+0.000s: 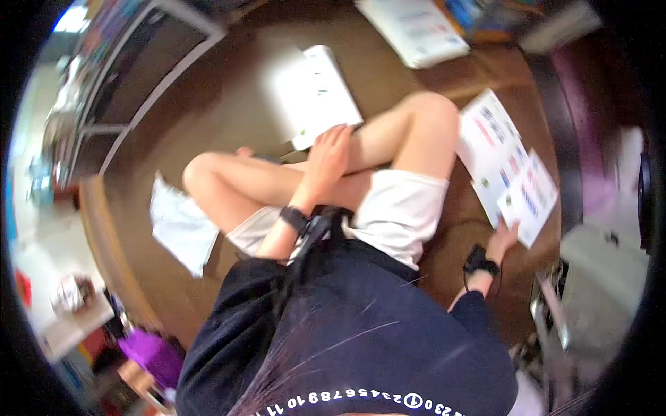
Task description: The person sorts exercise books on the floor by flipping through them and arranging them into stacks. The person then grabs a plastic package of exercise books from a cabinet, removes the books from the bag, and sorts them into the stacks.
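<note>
My left hand (329, 154) rests over my crossed legs, its fingers laid out just at the lower edge of a white printed sheet or booklet (325, 93). Whether its fingertips touch that paper is hard to tell. Off to the right, my right hand (505, 234) has its fingers closed at the bottom edge of a white printed sheet (531, 197). That sheet overlaps another printed sheet (488, 132) with black, red and blue print. Both wrists wear black bands.
More printed papers (423, 35) lie at the far side of the brown surface (388, 69). A pale plastic-looking packet (182, 225) lies left of my knee. A grey chair-like object (600, 277) stands at the right, a framed shelf (149, 69) at upper left.
</note>
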`<act>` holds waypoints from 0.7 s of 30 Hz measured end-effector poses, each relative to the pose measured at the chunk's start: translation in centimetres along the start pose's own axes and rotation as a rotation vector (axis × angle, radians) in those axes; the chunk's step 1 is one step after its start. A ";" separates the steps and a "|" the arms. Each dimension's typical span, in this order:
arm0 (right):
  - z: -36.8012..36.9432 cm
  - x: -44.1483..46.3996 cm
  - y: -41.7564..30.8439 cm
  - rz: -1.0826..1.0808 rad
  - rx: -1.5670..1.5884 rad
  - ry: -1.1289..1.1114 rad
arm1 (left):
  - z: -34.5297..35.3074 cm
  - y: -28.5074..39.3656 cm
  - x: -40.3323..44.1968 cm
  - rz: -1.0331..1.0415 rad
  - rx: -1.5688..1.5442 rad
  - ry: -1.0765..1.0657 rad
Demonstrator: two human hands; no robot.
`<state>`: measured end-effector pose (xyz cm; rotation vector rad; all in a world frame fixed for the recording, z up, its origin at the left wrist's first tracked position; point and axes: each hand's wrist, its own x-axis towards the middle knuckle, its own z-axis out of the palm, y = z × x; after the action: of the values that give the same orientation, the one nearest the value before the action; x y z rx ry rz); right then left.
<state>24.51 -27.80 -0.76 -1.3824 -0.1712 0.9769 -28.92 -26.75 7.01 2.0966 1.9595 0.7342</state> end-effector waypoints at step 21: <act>4.4 -7.5 5.8 0.096 -0.232 0.287 | 2.0 -6.8 1.2 -0.023 0.425 -0.096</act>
<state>14.38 -30.17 -1.56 -1.7414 -0.0021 0.8454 -34.00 -24.40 2.48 2.2735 2.2351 0.2152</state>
